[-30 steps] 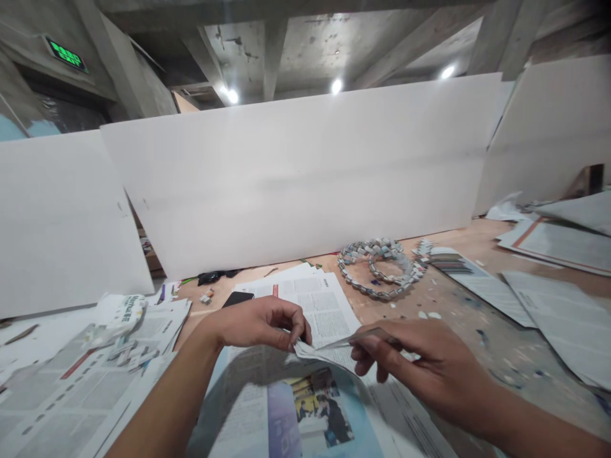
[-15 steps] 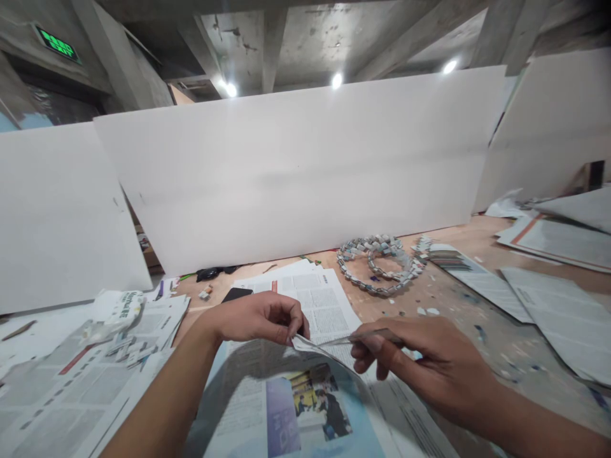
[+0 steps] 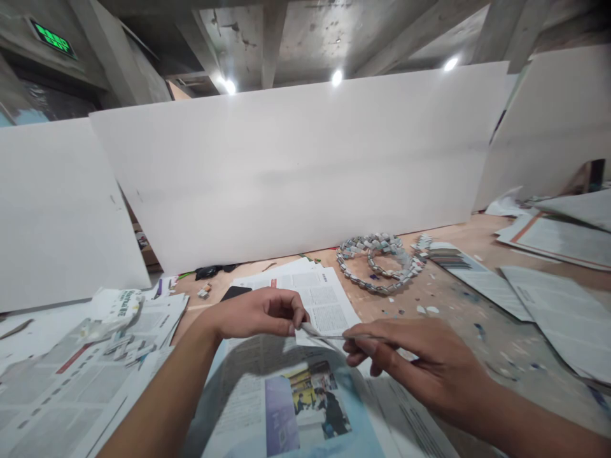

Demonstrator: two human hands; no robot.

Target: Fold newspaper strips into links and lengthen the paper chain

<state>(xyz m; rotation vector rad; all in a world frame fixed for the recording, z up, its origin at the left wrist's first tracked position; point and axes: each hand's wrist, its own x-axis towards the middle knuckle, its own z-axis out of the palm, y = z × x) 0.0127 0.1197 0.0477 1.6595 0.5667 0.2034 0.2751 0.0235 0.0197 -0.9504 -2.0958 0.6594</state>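
Observation:
My left hand point(image 3: 267, 312) pinches the folded edge of a newspaper sheet point(image 3: 238, 407) between thumb and fingers. The sheet bears a purple panel and a colour photo, and its near part bulges up toward me. Across from it, my right hand point(image 3: 415, 350) is closed on a thin, flat, grey blade-like tool point(image 3: 338, 337). Its tip reaches to the paper fold point(image 3: 317, 332), close to the left fingertips. Most of the tool is hidden by the fingers, so its exact kind cannot be made out. More printed pages point(image 3: 317, 292) lie flat beneath and beyond the hands.
Coiled chains of folded paper point(image 3: 367, 289) lie beyond my right hand. Paper strips point(image 3: 449, 256) and sheets point(image 3: 548, 312) are at right. At left are newspapers point(image 3: 62, 394), a white plastic packet point(image 3: 114, 312) and folded paper pieces point(image 3: 136, 348). White boards point(image 3: 296, 172) stand behind the table.
The fold at my left fingertips has lifted and turned, showing a white flap. My right hand and the thin tool have shifted slightly left, and the tool lies more level.

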